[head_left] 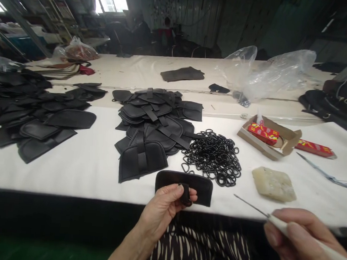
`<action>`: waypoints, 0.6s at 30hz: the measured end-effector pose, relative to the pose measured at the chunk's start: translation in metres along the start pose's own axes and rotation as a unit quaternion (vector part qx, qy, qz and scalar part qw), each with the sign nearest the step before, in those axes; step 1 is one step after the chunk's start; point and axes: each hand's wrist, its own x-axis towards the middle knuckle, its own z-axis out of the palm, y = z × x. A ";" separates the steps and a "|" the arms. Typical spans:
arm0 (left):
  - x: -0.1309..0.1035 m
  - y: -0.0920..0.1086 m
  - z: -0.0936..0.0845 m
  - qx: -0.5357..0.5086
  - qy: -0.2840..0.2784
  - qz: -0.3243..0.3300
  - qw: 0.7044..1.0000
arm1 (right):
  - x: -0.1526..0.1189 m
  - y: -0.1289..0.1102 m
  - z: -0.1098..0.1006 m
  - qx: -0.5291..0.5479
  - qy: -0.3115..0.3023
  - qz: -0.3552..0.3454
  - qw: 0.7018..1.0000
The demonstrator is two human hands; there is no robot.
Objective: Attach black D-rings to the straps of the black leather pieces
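At the table's front edge my left hand (170, 204) is closed on a black leather piece (163, 179), pinching its folded strap between thumb and fingers. A dark ring seems to sit at the strap's fold, mostly hidden by the fingers. My right hand (300, 240), at the lower right, grips the white handle of an awl (251, 205), whose thin metal shaft points left and touches nothing. Just beyond my left hand lies a heap of black D-rings (213, 155). Left of it is a pile of black leather pieces with straps (144, 159).
A translucent yellowish block (273, 184) lies beyond my right hand. Behind it are a cardboard tray (262, 147) with red boxes and grey-blue scissors or tweezers (326, 173). More black pieces (47, 130) spread at left. Clear plastic bags (280, 76) rest at the back.
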 end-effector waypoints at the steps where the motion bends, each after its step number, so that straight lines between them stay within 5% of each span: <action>1: 0.000 0.000 0.000 0.001 -0.001 0.000 1.000 | -0.006 -0.004 0.015 0.036 -0.015 0.042 0.998; 7: -0.001 0.000 -0.005 -0.001 -0.027 -0.002 1.000 | -0.020 -0.001 0.074 0.058 -0.113 0.098 0.987; 18: 0.000 0.001 -0.007 -0.014 -0.043 -0.009 0.999 | -0.009 0.008 0.074 -0.033 -0.156 0.040 0.986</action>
